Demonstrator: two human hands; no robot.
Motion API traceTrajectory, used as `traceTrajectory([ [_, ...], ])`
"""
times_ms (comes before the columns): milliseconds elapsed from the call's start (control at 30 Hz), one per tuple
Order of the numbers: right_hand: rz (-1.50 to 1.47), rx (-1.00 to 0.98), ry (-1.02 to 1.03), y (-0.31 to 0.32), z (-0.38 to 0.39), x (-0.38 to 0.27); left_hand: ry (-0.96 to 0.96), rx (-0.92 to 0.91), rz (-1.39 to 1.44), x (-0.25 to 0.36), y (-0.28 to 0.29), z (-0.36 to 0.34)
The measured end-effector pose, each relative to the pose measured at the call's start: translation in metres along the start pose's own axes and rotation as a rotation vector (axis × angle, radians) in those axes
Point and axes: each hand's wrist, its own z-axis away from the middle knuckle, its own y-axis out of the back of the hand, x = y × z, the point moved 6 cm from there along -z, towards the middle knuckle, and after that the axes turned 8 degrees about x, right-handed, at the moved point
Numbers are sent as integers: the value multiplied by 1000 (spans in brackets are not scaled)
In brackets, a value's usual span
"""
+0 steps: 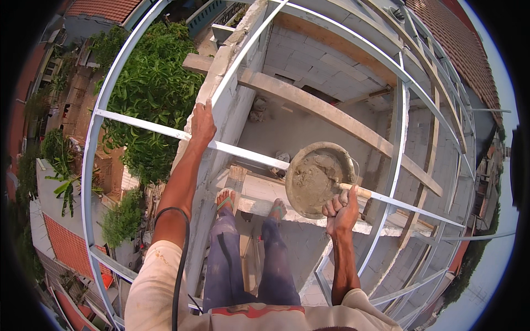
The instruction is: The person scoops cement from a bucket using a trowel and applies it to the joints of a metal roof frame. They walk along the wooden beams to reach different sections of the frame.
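Observation:
My left hand is closed around a silver metal bar where it runs along the top of a rough wall. In my right hand is the pale wooden handle of a trowel, with my fingers curled at the bucket's near right edge. The trowel's blade end meets the wet grey mortar and is hard to make out. That mortar fills a round bucket with a thin wire handle. What supports the bucket underneath is hidden.
My feet stand on a narrow wooden plank high above a floor. A long wooden beam crosses the block-walled room. Silver frame bars surround me. Leafy trees and tiled roofs lie beyond the wall. A black cable loops over my left arm.

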Motion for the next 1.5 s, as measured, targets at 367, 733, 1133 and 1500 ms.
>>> traceTrajectory([
  [367, 6, 10, -23, 0, 4, -1, 46, -40, -150, -17, -40, 37],
  [733, -20, -79, -55, -2, -6, -5, -94, -373, 169, 88, -74, 83],
  [1133, 68, -144, -119, -17, -4, -2, -183, -556, -60, 101, -95, 76],
  [1500, 115, -83, -25, -26, -1, -10, -405, -761, -108, 98, -96, 75],
])
